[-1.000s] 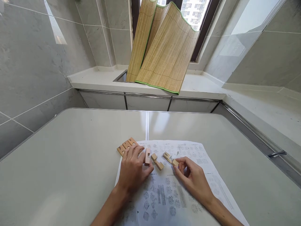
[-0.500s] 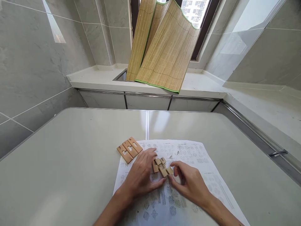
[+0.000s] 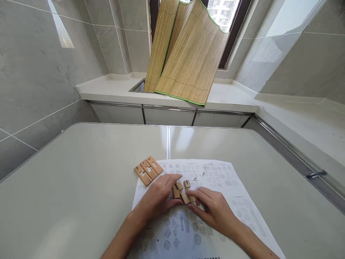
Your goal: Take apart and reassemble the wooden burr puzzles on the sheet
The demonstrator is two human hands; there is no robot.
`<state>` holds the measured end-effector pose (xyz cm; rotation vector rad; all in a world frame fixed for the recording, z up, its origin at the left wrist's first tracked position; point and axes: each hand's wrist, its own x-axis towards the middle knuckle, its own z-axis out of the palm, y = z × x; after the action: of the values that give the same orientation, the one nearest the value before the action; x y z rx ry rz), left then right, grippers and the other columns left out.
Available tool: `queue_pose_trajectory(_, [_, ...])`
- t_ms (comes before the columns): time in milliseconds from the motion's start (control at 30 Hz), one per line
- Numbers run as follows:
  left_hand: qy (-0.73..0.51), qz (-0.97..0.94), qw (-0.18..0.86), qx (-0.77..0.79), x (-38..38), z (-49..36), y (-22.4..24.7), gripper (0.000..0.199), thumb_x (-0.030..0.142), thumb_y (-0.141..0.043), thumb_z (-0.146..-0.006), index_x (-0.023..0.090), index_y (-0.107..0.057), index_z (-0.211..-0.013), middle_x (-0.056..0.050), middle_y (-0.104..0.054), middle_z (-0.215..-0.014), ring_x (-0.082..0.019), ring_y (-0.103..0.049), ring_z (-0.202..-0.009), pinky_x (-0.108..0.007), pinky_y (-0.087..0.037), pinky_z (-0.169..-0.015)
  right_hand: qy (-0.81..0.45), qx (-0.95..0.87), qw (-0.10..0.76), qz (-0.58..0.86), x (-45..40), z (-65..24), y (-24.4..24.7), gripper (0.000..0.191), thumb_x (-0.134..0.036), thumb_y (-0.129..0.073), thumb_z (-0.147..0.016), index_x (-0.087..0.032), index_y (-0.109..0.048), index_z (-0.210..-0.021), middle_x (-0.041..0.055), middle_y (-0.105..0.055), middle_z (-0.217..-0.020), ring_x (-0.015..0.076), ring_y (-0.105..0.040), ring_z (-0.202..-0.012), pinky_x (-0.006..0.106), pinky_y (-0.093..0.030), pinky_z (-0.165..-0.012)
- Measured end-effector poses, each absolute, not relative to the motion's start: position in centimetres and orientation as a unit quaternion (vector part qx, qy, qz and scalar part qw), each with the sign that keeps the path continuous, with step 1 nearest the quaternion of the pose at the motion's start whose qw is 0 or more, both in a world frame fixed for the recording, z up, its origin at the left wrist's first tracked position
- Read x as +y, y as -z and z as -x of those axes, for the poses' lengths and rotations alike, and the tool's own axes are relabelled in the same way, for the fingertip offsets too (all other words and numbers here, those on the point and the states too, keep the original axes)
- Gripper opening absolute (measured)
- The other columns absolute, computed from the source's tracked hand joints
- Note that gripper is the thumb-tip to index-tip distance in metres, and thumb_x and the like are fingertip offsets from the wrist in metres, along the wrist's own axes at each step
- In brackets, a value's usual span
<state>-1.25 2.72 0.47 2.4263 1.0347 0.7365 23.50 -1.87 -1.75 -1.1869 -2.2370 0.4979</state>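
Note:
Several small wooden blocks sit close together on a printed paper sheet (image 3: 215,180). One upper block (image 3: 187,183) bears the number 3. My left hand (image 3: 161,192) curves around the left side of the left block (image 3: 176,191), its thumb and fingers apart. On the other side, my right hand (image 3: 211,205) has its fingertips on the lower right block (image 3: 192,198), with the thumb beneath it. Up and to the left lie three flat wooden pieces with cut-outs and numbers (image 3: 148,171), side by side, partly on the sheet's corner.
A pale table (image 3: 81,180) with a centre seam lies under everything. Beyond its far edge runs a white ledge (image 3: 107,90), where a bamboo mat (image 3: 188,61) hangs down in front of a window. Tiled walls stand on both sides.
The blocks have shifted slightly, and a gap now shows between the left ones and the right ones. Both hands have moved a little to the left; my right fingers now reach over the right block.

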Motion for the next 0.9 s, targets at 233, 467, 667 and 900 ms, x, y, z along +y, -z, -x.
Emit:
queue_pose_trajectory(233, [-0.252,-0.871,0.203,0.37,2.8,1.5,-0.6,0.074,0.026,-0.091,-0.079,0.029,-0.053,-0.143,-0.01,-0.072,-0.133,-0.032,-0.072,-0.12,-0.047,-0.06,-0.103,-0.184,-0.828,0.267,0.457,-2.0,-23.2,1.6,0.019,-0.037,-0.059,-0.106,-0.025,-0.071,-0.114,0.0011,-0.063,-0.076,0.0172,-0.058,-0.063,0.028,-0.041,-0.058])
queue_pose_trajectory(467, [-0.236,-0.875,0.242,0.346,2.2,0.3,-0.8,0.079,0.031,-0.094,-0.076,0.029,-0.051,-0.142,-0.01,-0.071,-0.134,-0.033,-0.071,-0.119,-0.047,-0.06,-0.1,-0.184,-0.833,0.256,0.454,-2.0,-23.4,1.9,0.018,-0.035,-0.057,-0.107,-0.024,-0.067,-0.117,0.0024,-0.065,-0.083,0.0179,-0.058,-0.066,0.029,-0.041,-0.06])
queue_pose_trajectory(667, [-0.228,-0.881,0.236,0.341,1.7,-0.6,-0.7,0.068,0.029,-0.093,-0.079,0.026,-0.055,-0.135,-0.009,-0.073,-0.128,-0.031,-0.068,-0.115,-0.046,-0.058,-0.098,-0.238,-0.837,0.241,0.43,-2.3,-23.5,1.5,0.016,-0.029,-0.057,-0.105,-0.026,-0.063,-0.12,0.0015,-0.067,-0.087,0.018,-0.059,-0.068,0.029,-0.041,-0.062])
queue_pose_trajectory(900, [-0.244,-0.869,0.247,0.353,1.6,-0.9,-0.6,0.058,0.029,-0.092,-0.079,0.025,-0.061,-0.127,-0.007,-0.076,-0.12,-0.029,-0.067,-0.109,-0.042,-0.058,-0.093,-0.32,-0.79,0.247,0.461,-2.5,-23.7,1.4,0.036,-0.027,-0.062,-0.1,-0.029,-0.052,-0.135,-0.0032,-0.069,-0.089,0.0147,-0.058,-0.06,0.028,-0.045,-0.062])
